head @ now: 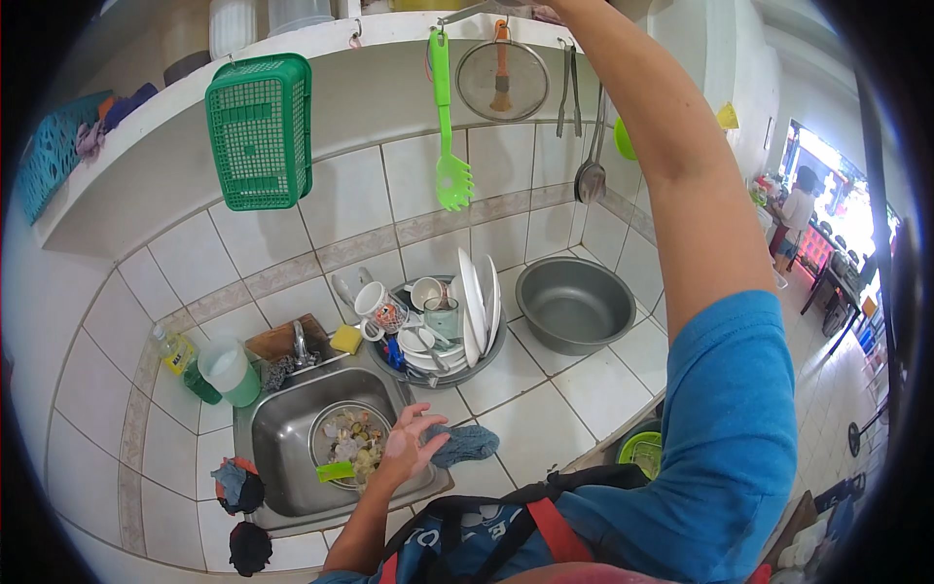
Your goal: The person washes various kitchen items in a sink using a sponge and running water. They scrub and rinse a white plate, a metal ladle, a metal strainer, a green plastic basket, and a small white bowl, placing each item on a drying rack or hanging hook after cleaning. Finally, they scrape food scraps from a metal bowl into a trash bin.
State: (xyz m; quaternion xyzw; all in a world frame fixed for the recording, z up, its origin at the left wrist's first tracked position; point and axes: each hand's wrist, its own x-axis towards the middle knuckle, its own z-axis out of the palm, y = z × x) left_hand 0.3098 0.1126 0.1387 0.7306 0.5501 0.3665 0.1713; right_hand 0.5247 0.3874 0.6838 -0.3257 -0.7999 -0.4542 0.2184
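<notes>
My left hand [412, 444] hovers with fingers apart over the right rim of the stainless steel sink [277, 438], holding nothing. Beside its fingertips, a grey-blue cloth [464, 446] lies on the tiled counter. Inside the sink sits a round strainer [315, 431] with food scraps [354, 434] and a lime-green flat piece [336, 471]. My right arm stretches up to the shelf [394, 31]; its hand is beyond the top edge of the view. Near where it leaves the picture, a grey metal handle [467, 12] shows at the shelf edge. What the right hand grips is hidden.
A grey basin [376, 358] holds plates, mugs and cutlery; another grey basin [575, 299] stands to its right. A green basket [255, 131], green pasta server [446, 131] and sieve [503, 80] hang overhead. A jug [230, 372] stands left. A person [797, 212] stands far right.
</notes>
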